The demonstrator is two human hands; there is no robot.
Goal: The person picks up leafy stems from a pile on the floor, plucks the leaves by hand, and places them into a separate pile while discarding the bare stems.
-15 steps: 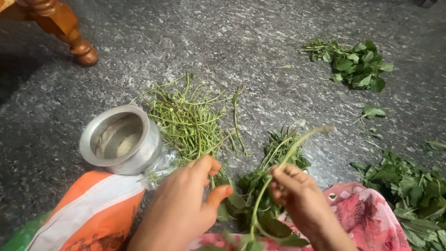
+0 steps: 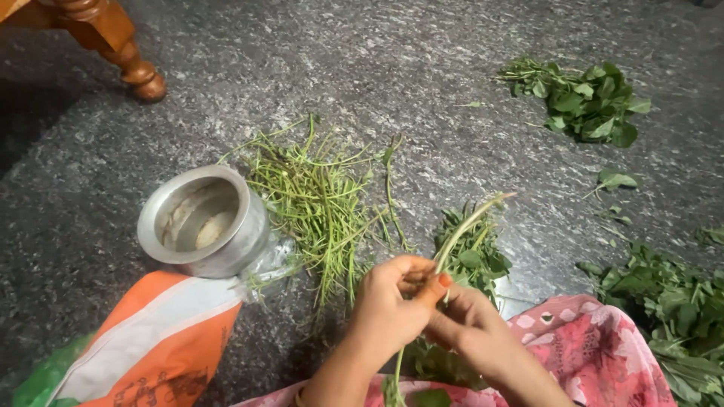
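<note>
A: Two hands on one stalk, yes? Left hand (image 2: 388, 305) pinches the green stalk (image 2: 469, 224) w/ thumb and fingertips, right hand (image 2: 471, 328) closes round it just below, touching the left.

B: Right. Stalk runs up and to the right from the fingers, pale bare tip over the floor; lower end drops betw. the wrists toward the lap.

A: Step in hand?

B: Looks like stripping leaves off the stem, mid-pull I'd judge. Next move prob. calls for one hand to hold firm while the other slides along the stalk.

A: And around them?

B: Small leafy bunch (image 2: 471, 252) right behind the hands. Heap of bare stems (image 2: 317, 200) to the left, beside a steel pot (image 2: 202, 222); pot sits by an orange-and-white bag (image 2: 162, 339). Leaf pile (image 2: 588, 102) far right, another leaf heap (image 2: 671, 309) near the pink floral cloth (image 2: 596, 347). Wooden furniture leg (image 2: 132, 64) top left, well apart.

A: Anything in the way?

B: Nothing betw. hands and the stem heap, as far as I see.
</note>
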